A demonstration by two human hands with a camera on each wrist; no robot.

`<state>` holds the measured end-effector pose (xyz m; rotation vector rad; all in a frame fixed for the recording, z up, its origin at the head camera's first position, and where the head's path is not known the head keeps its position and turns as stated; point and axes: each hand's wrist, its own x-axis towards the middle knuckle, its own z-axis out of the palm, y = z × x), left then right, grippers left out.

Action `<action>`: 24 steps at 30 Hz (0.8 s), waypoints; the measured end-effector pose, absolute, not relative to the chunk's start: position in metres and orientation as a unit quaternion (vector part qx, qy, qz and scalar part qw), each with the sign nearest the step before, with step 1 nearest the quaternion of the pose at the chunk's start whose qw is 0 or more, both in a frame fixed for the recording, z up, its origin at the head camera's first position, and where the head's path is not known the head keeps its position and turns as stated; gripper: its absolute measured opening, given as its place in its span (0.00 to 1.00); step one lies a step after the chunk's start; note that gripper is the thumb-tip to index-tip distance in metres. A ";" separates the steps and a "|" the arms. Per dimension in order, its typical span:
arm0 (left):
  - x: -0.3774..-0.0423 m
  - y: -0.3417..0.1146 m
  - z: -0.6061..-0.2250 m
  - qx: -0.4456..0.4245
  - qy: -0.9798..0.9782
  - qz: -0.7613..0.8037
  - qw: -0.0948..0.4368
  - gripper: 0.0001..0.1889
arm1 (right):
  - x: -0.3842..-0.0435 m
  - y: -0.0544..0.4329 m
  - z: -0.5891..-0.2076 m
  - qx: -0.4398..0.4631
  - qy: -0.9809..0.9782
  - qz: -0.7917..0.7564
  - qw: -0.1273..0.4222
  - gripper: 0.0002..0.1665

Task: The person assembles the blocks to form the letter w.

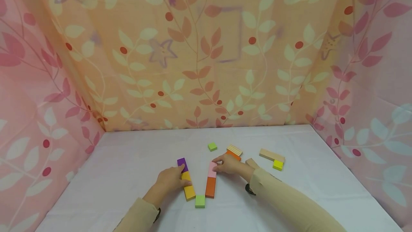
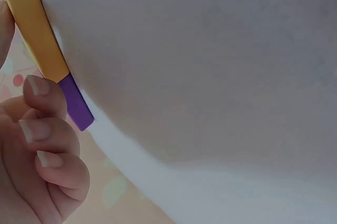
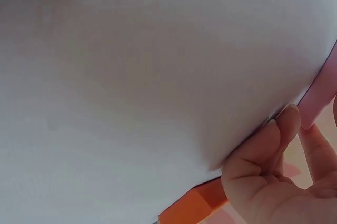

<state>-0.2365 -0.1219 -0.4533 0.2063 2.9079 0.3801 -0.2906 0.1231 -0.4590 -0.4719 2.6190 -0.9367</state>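
Note:
My left hand [image 1: 169, 179] is at a slanted row made of a purple block [image 1: 181, 161] and a yellow block [image 1: 190, 193]. Its thumb lies on the yellow block, and a finger reaches the purple one near where they meet. The left wrist view shows the other fingers curled in. On the other side, my right hand [image 1: 229, 164] pinches a pink block [image 1: 211, 170] between thumb and finger. That block meets the end of an orange-red block [image 1: 210, 188]. Between the near ends of both rows lies a green block [image 1: 200, 201].
Beyond the hands lie another green block [image 1: 212, 146], a striped block [image 1: 235, 149] and an orange block [image 1: 236, 156], partly covered by my right hand. Rightward are a wooden block [image 1: 251, 162] by my wrist, a longer wooden block [image 1: 270, 154] and a bright yellow block [image 1: 278, 165].

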 end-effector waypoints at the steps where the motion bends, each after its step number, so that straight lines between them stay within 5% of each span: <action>1: -0.236 -0.122 -0.453 0.072 0.984 0.129 0.100 0.41 | -0.291 0.124 -0.459 -0.164 0.914 -0.333 0.163 0.23; 9: -0.231 -0.119 -0.447 0.099 0.984 0.119 0.087 0.39 | -0.294 0.135 -0.452 -0.166 0.895 -0.379 0.166 0.23; 24: -0.242 -0.076 -0.445 0.211 0.960 0.120 0.143 0.35 | -0.335 0.144 -0.437 -0.171 0.948 -0.265 0.039 0.24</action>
